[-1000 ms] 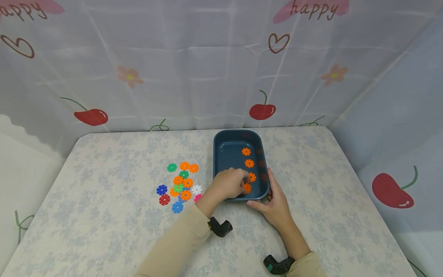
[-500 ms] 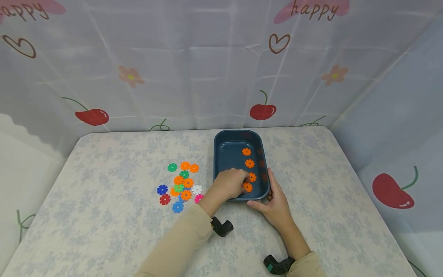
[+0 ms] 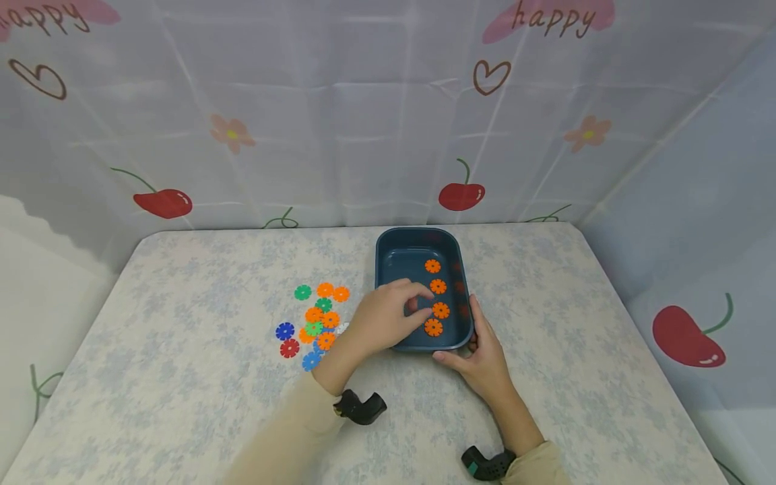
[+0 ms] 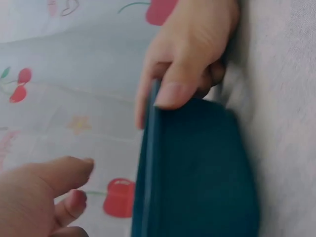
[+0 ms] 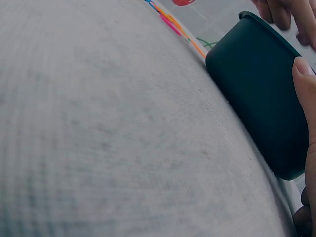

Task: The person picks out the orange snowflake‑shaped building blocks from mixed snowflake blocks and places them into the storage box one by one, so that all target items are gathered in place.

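On the table (image 3: 151, 370), blue tray (image 3: 403, 264) pointing lengthwise away, left hand (image 3: 382, 316) loosely spread, right hand (image 3: 485, 357) gripping tray

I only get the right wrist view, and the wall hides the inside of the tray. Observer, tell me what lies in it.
Observer: Four orange discs show in the tray, in a rough line along its right side.
Operator: Now check the left hand; I see only part of it.
Observer: From the head view, a gap parts its thumb and forefinger, with no disc visible between them.
Operator: Look over the loose discs to the left; tell me whether any are green.
Observer: Yes, three green ones show there.
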`<state>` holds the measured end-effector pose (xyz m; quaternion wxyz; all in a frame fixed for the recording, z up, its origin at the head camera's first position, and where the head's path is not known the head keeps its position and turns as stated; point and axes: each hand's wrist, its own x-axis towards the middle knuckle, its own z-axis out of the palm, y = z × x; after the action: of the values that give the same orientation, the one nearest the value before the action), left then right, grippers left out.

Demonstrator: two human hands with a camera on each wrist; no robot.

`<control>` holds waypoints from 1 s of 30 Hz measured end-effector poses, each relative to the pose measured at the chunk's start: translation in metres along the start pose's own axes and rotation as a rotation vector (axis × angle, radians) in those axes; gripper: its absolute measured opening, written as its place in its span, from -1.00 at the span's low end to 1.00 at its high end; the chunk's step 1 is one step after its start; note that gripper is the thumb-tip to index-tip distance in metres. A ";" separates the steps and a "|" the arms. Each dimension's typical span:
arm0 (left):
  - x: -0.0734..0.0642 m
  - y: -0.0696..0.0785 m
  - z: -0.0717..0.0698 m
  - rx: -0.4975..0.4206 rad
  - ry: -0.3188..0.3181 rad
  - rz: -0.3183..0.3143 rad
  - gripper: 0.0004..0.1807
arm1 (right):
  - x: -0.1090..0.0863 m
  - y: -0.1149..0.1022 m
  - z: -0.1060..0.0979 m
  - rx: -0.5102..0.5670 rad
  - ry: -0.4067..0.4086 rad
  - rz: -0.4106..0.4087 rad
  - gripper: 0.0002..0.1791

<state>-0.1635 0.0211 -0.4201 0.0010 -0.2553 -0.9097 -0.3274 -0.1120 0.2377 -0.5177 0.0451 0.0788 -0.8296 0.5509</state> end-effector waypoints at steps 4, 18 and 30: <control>-0.018 -0.013 -0.027 -0.116 0.196 -0.029 -0.85 | 0.001 0.000 0.001 0.001 -0.005 0.006 0.30; -0.045 -0.110 -0.043 -0.136 0.050 -0.489 -0.60 | 0.000 0.000 0.001 -0.001 0.002 0.012 0.30; -0.033 -0.131 -0.029 0.089 -0.063 -0.450 -0.50 | 0.000 0.000 0.002 -0.002 0.001 0.015 0.30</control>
<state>-0.2003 -0.0976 -0.4805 -0.0890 -0.0557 -0.9569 -0.2709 -0.1123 0.2355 -0.5187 0.0415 0.0722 -0.8309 0.5502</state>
